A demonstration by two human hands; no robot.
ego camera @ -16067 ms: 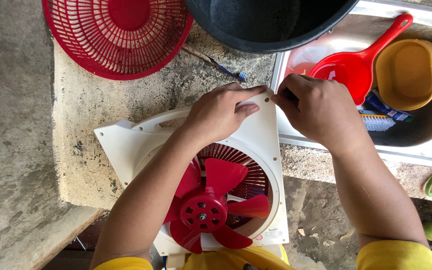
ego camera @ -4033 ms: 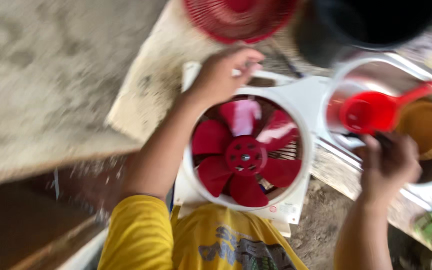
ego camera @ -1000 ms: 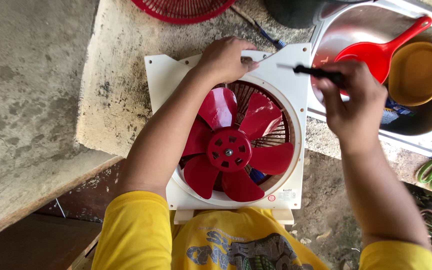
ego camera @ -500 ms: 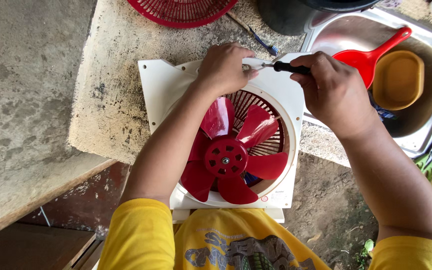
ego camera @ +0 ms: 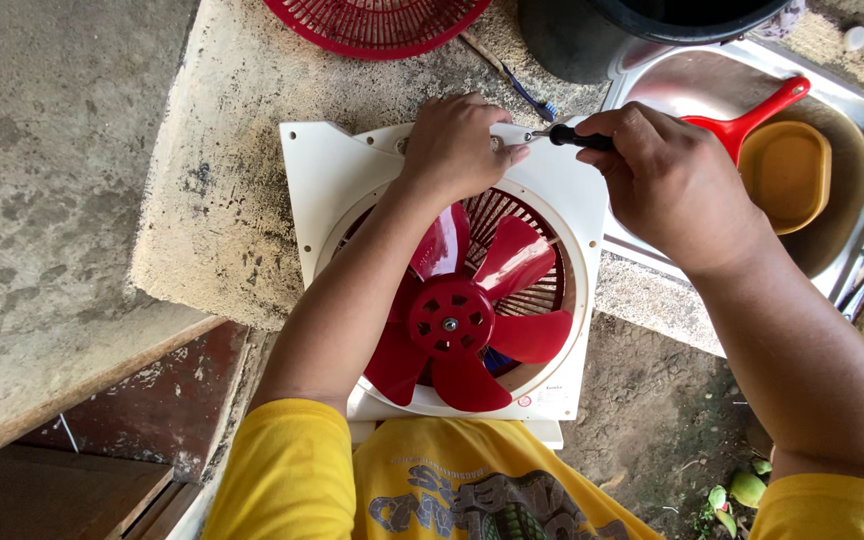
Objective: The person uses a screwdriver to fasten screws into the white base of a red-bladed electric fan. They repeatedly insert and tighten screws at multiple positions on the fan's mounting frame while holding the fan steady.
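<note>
white square fan housing (ego camera: 337, 190) lies on the concrete slab (ego camera: 222, 200), red blades (ego camera: 457, 320) still mounted, its red grille (ego camera: 377, 20) already off. left hand (ego camera: 462, 140) presses the top edge; right hand (ego camera: 667, 180) grips a screwdriver (ego camera: 567, 135) at a screw there.
</note>
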